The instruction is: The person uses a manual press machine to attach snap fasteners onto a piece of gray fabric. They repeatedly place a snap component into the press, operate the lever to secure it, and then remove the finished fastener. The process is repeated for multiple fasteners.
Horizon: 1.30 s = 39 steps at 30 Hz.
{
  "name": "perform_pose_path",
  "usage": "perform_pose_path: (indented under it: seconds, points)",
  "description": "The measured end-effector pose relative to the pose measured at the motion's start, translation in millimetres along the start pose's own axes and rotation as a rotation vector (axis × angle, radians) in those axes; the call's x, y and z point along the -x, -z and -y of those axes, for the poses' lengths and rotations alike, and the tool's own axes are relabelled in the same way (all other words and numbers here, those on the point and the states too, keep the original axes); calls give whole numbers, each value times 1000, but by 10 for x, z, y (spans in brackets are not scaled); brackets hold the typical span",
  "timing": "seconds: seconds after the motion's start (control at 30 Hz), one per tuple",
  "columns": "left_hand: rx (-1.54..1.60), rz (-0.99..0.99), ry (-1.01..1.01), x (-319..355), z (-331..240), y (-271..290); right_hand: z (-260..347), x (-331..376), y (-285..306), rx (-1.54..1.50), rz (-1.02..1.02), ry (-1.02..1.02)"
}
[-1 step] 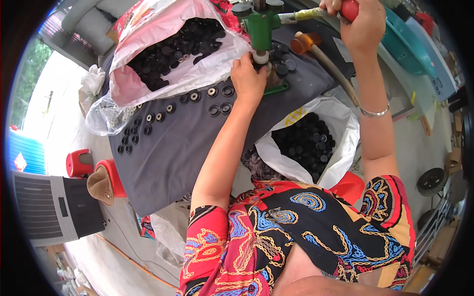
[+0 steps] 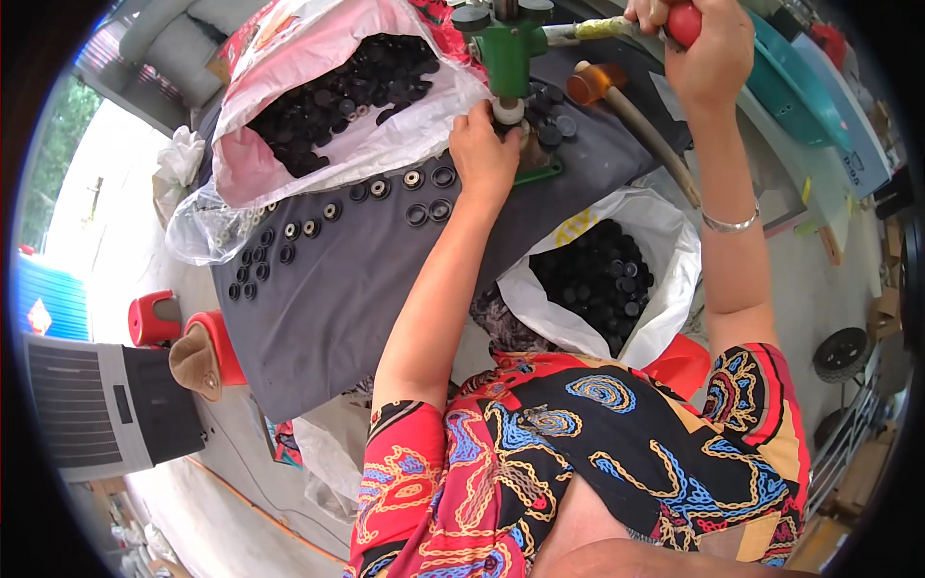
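Note:
My right hand (image 2: 711, 58) is closed on the red ball knob (image 2: 684, 24) at the end of the lever (image 2: 593, 29) of a green hand press (image 2: 506, 63). My left hand (image 2: 485, 154) reaches to the foot of the press, fingertips right beside its white plunger tip (image 2: 509, 111). Those fingers are bent together around something small that they hide. To the left of that hand, black plastic rings (image 2: 416, 214) lie in loose rows on the dark grey cloth (image 2: 337, 279); some have metal-coloured centres, such as one ring (image 2: 413, 180).
An open sack (image 2: 231, 178) of black caps lies behind the rows. Nearer to me stands a white bag (image 2: 679, 289) of similar parts. A mallet (image 2: 646, 135) with an amber head rests right of the press, where several black caps (image 2: 550, 135) lie. A clear bag (image 2: 198, 231) sits at the left.

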<state>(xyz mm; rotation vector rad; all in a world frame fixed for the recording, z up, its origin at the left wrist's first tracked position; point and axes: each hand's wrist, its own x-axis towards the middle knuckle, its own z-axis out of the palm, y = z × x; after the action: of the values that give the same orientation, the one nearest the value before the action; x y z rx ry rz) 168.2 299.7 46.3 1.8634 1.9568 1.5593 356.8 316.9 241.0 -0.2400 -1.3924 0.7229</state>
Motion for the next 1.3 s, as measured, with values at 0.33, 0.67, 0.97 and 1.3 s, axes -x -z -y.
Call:
perform_pose_path:
  seconds: [0.33, 0.67, 0.97, 1.3]
  points:
    - [91, -42, -109, 94, 155, 183, -331, 1369, 256, 138, 99, 298]
    - [-253, -52, -126, 560, 986, 1286, 9, 942, 296, 195, 142, 150]
    - [-732, 162, -261, 588, 1532, 1422, -154, 182, -128, -67, 3, -132]
    - [-736, 230, -291, 747, 1043, 1470, -27, 95, -69, -24, 16, -107]
